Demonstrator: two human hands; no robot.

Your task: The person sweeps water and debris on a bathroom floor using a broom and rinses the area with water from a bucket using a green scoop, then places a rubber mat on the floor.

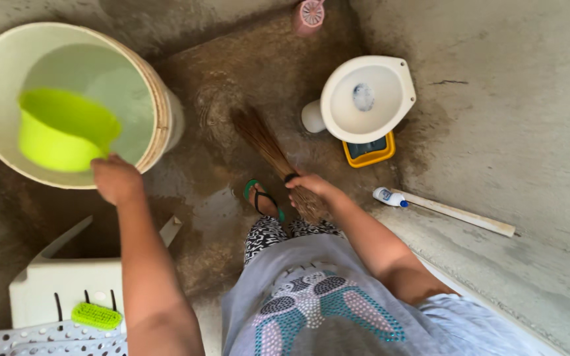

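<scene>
Down at the wet concrete floor (232, 217), the right hand (311, 186) is clenched on a bundled twig broom (268, 148), whose long axis runs up and left from the grip, its bristles fanned toward a big white bucket (159, 112). The left hand (117, 179), nearer the bucket, grasps a smooth lime-green plastic scoop (61, 135) tilted inside the rim, while a glossy white toilet bowl (364, 99) stands right of the broom.

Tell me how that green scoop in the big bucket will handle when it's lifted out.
The green scoop, gripped by the left hand, looks like thin plastic, so probably light when empty. It sits in the water of the white bucket, so it is likely wet and a bit slippery. If it has filled, it would feel heavier and could slosh.
</scene>
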